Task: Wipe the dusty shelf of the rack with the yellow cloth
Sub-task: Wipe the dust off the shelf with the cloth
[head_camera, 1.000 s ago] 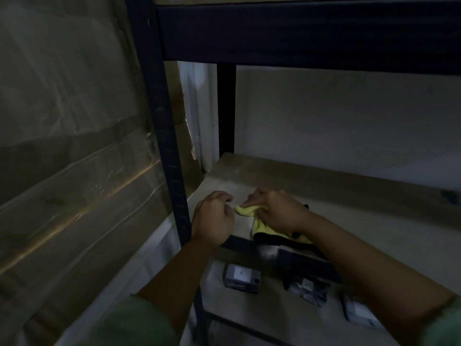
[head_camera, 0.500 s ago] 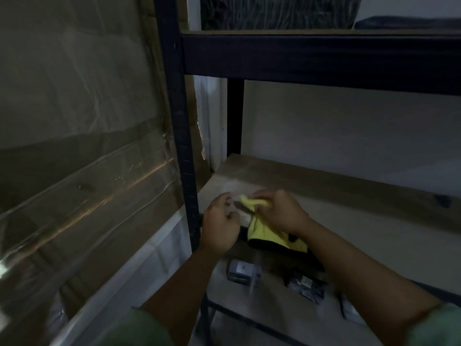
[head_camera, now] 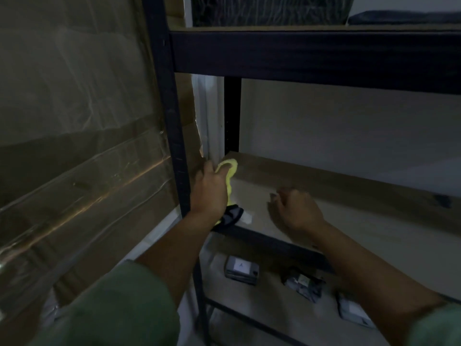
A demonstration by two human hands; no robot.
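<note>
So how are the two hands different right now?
The left hand grips the yellow cloth at the shelf's back left corner; the right hand holds nothing. The left is closed, the right loosely curled and blurred. Both are over the same shelf.

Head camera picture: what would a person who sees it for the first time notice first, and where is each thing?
The yellow cloth stands out brightest in the dim scene, gripped by the left hand at the back left corner of the middle shelf. The right hand hovers blurred over the shelf, holding nothing. Below, small grey packets lie on the lower shelf.
</note>
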